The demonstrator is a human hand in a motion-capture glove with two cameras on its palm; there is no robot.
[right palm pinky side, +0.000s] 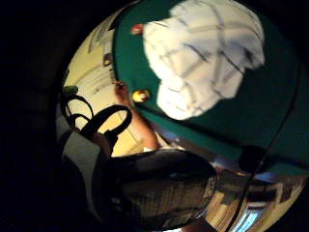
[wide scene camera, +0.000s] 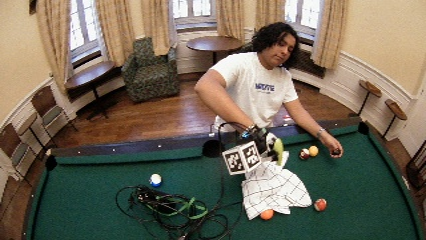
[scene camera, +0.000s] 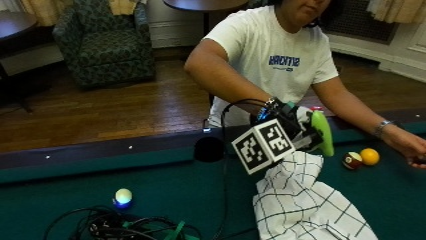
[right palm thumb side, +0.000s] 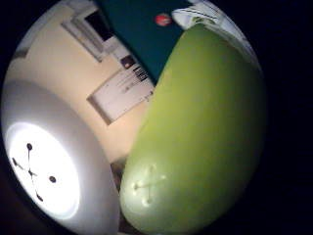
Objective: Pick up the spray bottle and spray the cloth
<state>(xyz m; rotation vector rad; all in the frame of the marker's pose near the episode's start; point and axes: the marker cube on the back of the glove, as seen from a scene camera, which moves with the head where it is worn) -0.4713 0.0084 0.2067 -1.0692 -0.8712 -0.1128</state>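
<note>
The right hand [scene camera: 293, 125] is up in the air, just above the cloth [scene camera: 303, 205], and its fingers look curled round the green spray bottle [scene camera: 323, 131]. The marker block hides most of the fingers, so this is my best guess. The cloth is white with thin dark lines and lies in a heap on the green table [scene camera: 80, 185]. 2 balls [scene camera: 360, 158] sit on the felt near the cloth, on the side of the person's bare hand [scene camera: 413, 147].

The bottle is lifted, so I think spraying comes next. To do it well, the nozzle should point down at the middle of the cloth and stay close, so the wet lands on the cloth and not on the felt.

The person's white shirt [scene camera: 283, 61] has blue writing, but I cannot read it.
</note>
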